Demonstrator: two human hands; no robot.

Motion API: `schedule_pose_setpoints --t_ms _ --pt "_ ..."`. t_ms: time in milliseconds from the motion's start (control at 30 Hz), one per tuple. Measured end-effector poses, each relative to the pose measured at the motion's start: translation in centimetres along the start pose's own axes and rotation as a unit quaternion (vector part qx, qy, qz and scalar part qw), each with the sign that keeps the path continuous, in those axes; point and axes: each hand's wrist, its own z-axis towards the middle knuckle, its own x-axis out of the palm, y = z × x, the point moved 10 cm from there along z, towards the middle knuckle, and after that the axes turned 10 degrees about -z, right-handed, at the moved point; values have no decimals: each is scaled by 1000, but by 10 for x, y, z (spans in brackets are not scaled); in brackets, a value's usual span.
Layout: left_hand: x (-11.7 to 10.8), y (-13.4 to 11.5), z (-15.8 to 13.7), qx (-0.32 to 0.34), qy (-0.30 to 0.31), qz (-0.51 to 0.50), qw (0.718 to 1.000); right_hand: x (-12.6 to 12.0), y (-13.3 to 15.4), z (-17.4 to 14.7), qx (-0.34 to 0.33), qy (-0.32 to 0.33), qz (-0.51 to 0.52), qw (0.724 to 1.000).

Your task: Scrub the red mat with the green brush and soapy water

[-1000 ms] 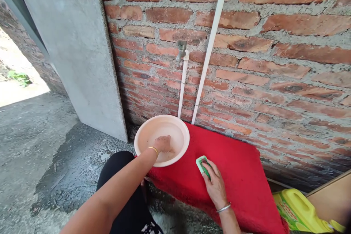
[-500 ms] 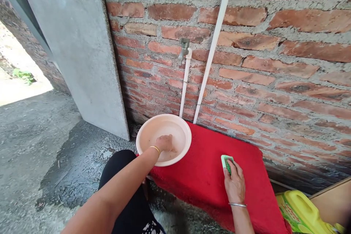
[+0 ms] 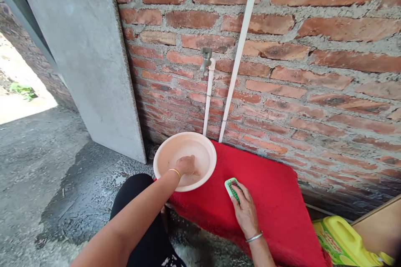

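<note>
My right hand (image 3: 246, 212) grips a light green scrub brush (image 3: 231, 184) and holds it against the red cloth (image 3: 269, 208). The cloth covers a low bench or table and hangs over its front edge. My left hand (image 3: 186, 164) is down in a pale pink basin (image 3: 160, 180) of water, curled closed. Its fingertips are under the water, and whatever they hold, if anything, cannot be made out. The basin sits on the left end of the red cloth.
A metal tap (image 3: 205, 59) on a white pipe stands above the basin, beside a taller slanting pipe (image 3: 239, 54). A grey slab (image 3: 90, 71) leans on the brick wall (image 3: 338, 62). A yellow jug (image 3: 344, 238) stands at lower right. Wet floor lies left.
My right hand has moved left across the red cloth with the brush, nearer to the basin. My left hand stays in the basin. The view has shifted slightly.
</note>
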Motion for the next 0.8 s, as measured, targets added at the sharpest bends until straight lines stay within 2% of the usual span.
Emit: schedule_pose_setpoints --t_ms 100,233,367,467,600,800 --pt "-1 -1 -2 2 3 11 1000 1 -5 16 15 -20 -19 1000" --pt "0 0 -2 -10 16 11 1000 -14 -37 26 49 -65 -53 995" --pt "1 -1 0 -5 18 9 1000 -40 -75 15 89 -118 -87 985" --pt "3 1 3 -8 15 8 1000 -51 -88 1 97 -126 -87 983" --pt "2 1 4 -6 9 3 1000 -47 -81 -17 90 -98 -55 990" --pt "0 0 0 -3 5 6 1000 -10 -20 -17 -1 3 5 1000"
